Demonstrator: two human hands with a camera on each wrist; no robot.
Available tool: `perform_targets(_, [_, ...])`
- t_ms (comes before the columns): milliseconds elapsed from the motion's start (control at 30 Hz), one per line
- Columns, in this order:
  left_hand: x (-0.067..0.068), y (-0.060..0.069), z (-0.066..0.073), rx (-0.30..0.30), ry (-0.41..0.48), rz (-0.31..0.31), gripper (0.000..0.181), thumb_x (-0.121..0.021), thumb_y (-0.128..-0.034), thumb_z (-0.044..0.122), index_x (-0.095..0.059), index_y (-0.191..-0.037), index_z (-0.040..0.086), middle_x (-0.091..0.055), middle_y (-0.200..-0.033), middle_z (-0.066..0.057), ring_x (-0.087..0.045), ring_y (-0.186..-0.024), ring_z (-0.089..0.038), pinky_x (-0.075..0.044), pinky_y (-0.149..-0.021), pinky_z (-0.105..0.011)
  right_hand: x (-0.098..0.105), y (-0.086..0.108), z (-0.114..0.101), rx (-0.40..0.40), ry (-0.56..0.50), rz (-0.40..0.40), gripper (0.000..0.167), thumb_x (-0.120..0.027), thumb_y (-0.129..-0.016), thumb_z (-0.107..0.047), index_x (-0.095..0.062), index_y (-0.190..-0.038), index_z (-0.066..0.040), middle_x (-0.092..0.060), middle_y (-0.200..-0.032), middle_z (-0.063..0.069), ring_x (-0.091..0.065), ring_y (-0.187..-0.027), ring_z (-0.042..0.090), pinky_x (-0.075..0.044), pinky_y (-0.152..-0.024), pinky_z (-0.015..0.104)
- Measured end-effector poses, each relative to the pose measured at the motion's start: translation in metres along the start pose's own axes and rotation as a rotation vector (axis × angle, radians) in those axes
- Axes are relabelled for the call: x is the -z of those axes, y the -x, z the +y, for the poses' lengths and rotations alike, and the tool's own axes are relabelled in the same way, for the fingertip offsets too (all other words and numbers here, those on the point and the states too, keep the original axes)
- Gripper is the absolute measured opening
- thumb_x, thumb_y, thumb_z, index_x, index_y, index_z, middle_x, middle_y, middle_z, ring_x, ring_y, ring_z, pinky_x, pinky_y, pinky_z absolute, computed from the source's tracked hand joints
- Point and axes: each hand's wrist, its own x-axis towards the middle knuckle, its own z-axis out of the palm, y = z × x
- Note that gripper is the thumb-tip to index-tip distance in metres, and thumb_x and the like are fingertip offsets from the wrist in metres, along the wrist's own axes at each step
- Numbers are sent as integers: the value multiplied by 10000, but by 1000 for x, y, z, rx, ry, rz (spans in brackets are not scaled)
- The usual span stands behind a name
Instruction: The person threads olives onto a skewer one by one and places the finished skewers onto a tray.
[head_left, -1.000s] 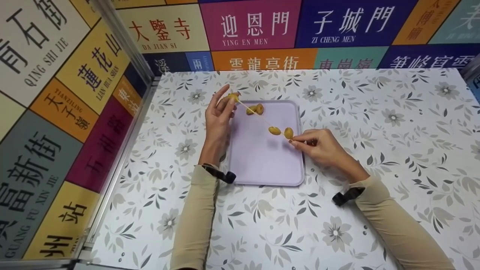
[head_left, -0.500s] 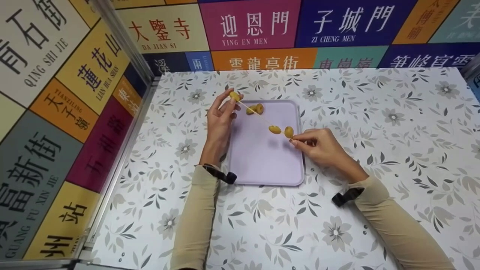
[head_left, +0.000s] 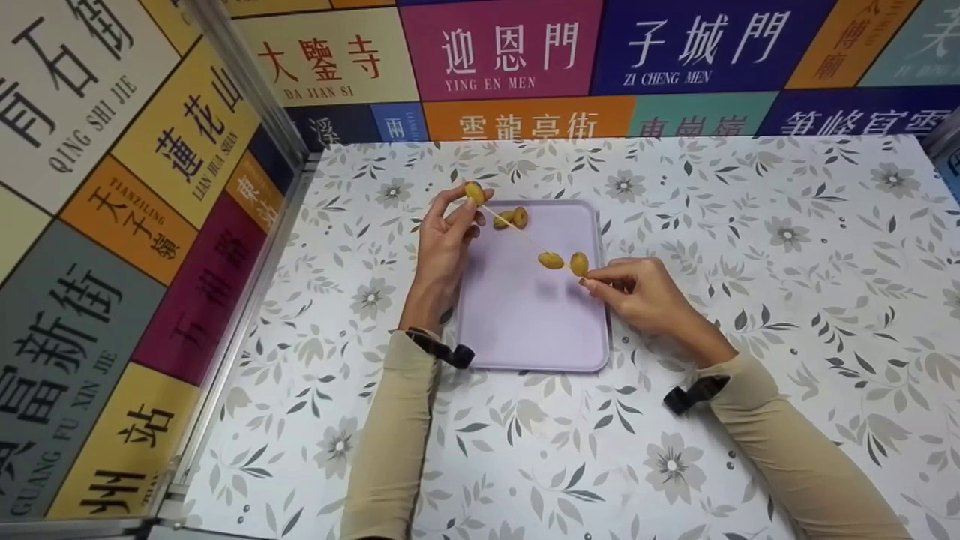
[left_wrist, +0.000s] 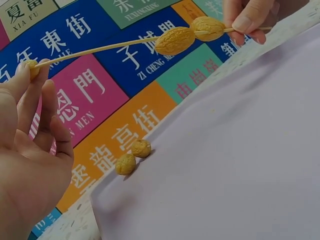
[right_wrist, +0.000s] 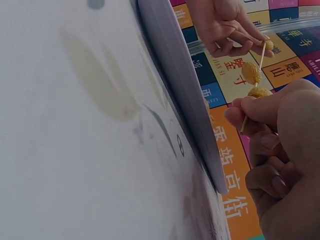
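My left hand (head_left: 442, 238) pinches a yellow, wrinkled oval fruit (head_left: 474, 193) between thumb and finger, at the far end of a thin wooden skewer (left_wrist: 100, 48). Whether the point has entered this fruit cannot be told. Two more such fruits, a left one (left_wrist: 175, 41) and a right one (left_wrist: 207, 28), are threaded near the other end. Beside them my right hand (head_left: 634, 291) pinches the skewer, whose short end sticks out past the fingers in the right wrist view. The skewer slants over the lilac tray (head_left: 532, 330).
Two loose yellow fruits (left_wrist: 126, 164) lie together near the tray's back left corner. Under the tray is a table with a leaf-and-flower cover (head_left: 675, 465). Colourful lettered panels (head_left: 502, 52) rise behind the table and at its left.
The fruit in my left hand has shifted slightly right, toward the skewer, and my raised forefinger has bent down onto it. My right hand and the two threaded fruits have hardly moved.
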Motion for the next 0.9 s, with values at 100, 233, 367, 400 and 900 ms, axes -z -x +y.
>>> perform_targets(100, [-1, 0, 0, 13, 28, -28, 241, -702, -1072, 195, -665, -1297, 120, -789, -1311, -103, -634, -907, -213, -445, -824, -305, 0, 0, 1, 9, -7, -1, 145, -827, -968, -122, -864, -1109, -122, -842, -982, 33, -652, -704, 103, -485, -595, 171])
perform_targets(233, [-3, 0, 0, 3, 41, -66, 173, -675, -1081, 139, -658, -1251, 117, -780, -1334, -115, -663, -891, -193, -445, -794, -291, -1, 0, 2, 17, -2, -2, 136, -826, -968, -111, -867, -1098, -115, -843, -966, 48, -641, -695, 78, -471, -589, 160])
perform_targets(367, [-5, 0, -1, -12, 37, -83, 168, -662, -1086, 129, -652, -1254, 125, -777, -1342, -118, -658, -906, -217, -448, -787, -290, -1, 0, 2, 9, -23, 4, 125, -820, -977, -125, -869, -1091, -116, -846, -972, 64, -676, -724, 58, -489, -606, 154])
perform_targets(400, [-5, 0, -2, -14, 34, -84, 171, -660, -1088, 130, -649, -1259, 128, -777, -1341, -117, -653, -907, -218, -448, -789, -289, -1, 0, 2, 5, -34, 5, 122, -820, -978, -126, -870, -1089, -116, -847, -974, 71, -688, -735, 60, -497, -613, 154])
perform_targets(900, [-12, 1, -3, -99, -162, -111, 218, -660, -1098, 196, -628, -1299, 118, -797, -1298, -105, -681, -953, -296, -461, -837, -303, -1, 1, -3, -22, -82, 44, 101, -831, -976, -176, -877, -1064, -159, -830, -911, 39, -644, -694, 110, -468, -589, 189])
